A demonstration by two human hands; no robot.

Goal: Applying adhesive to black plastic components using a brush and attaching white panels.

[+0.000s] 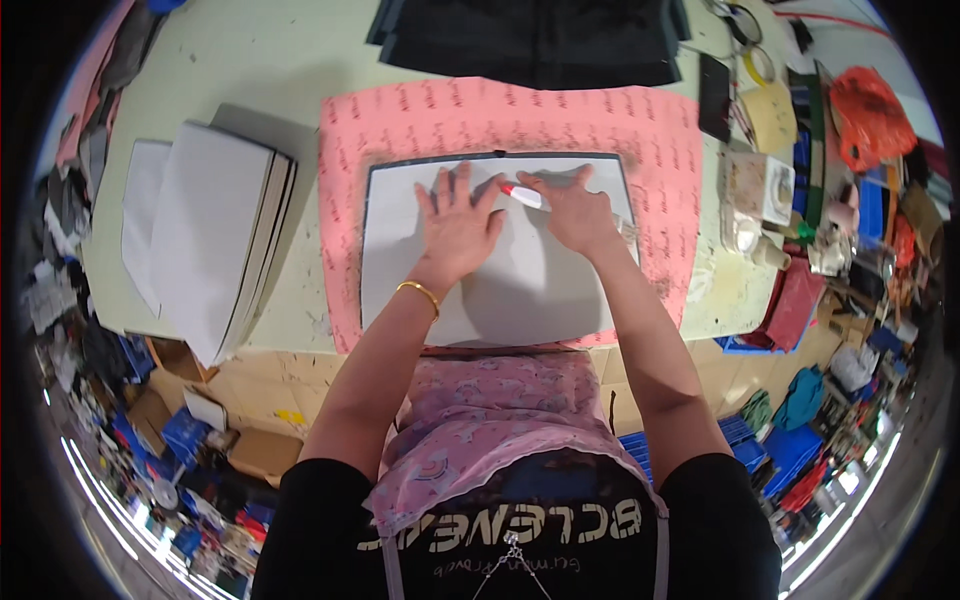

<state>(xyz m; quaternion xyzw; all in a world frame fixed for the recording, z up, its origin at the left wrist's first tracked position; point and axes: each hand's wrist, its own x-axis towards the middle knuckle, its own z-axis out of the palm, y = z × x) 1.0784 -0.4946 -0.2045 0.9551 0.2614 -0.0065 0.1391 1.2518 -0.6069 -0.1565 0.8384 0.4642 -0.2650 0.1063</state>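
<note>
A white sheet (pixel 540 310) lies over a dark panel (pixel 400 162), whose thin border shows along the far and side edges. A small black tab stands out at the middle of the far edge. My left hand (pixel 458 222) rests flat on the sheet with its fingers spread towards that edge. To its right, my right hand (pixel 578 212) presses fingertips near the far edge. Tucked in that hand is a red-tipped white pen-like tool (pixel 525 195), its tip pointing at my left fingers; the palm hides its middle.
Pink printed paper (pixel 660 180) lies beneath the panel. A stack of white-faced boards (pixel 205 230) stands at left, and dark pieces (pixel 530 40) lie at the far side. Tape rolls (pixel 758 66), a black phone-like slab (pixel 714 97) and a white box (pixel 778 190) crowd the right edge.
</note>
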